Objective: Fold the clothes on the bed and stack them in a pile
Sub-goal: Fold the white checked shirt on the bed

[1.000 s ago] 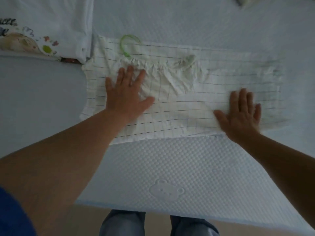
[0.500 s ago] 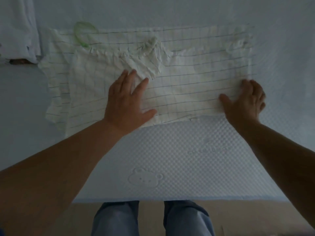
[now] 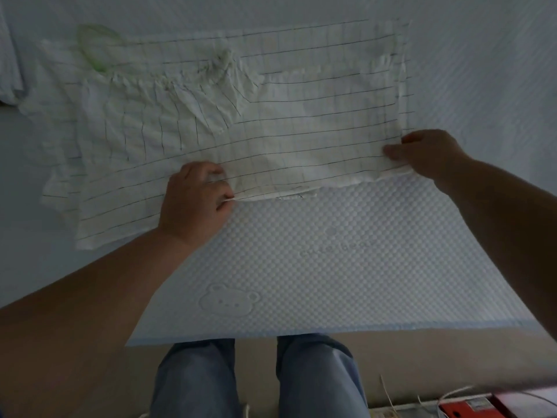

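Both hands, flat on cloth 0.5 s ago, now pinch the near hem of the white grid-lined garment [image 3: 271, 116]: left hand [image 3: 196, 203] at 7 o'clock, right hand [image 3: 428, 155] at 4 o'clock; garment spread on pale quilted bed [image 3: 331, 267].

The quilted mattress pad [image 3: 331, 282] bears embossed lettering just above a bear-face emblem [image 3: 228, 300], too faint to read; no other text is legible.

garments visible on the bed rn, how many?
2. The checked garment is spread across the middle of the bed, its near edge pinched by the left hand and right hand. A white garment is cut off at the left edge. More may lie out of frame.
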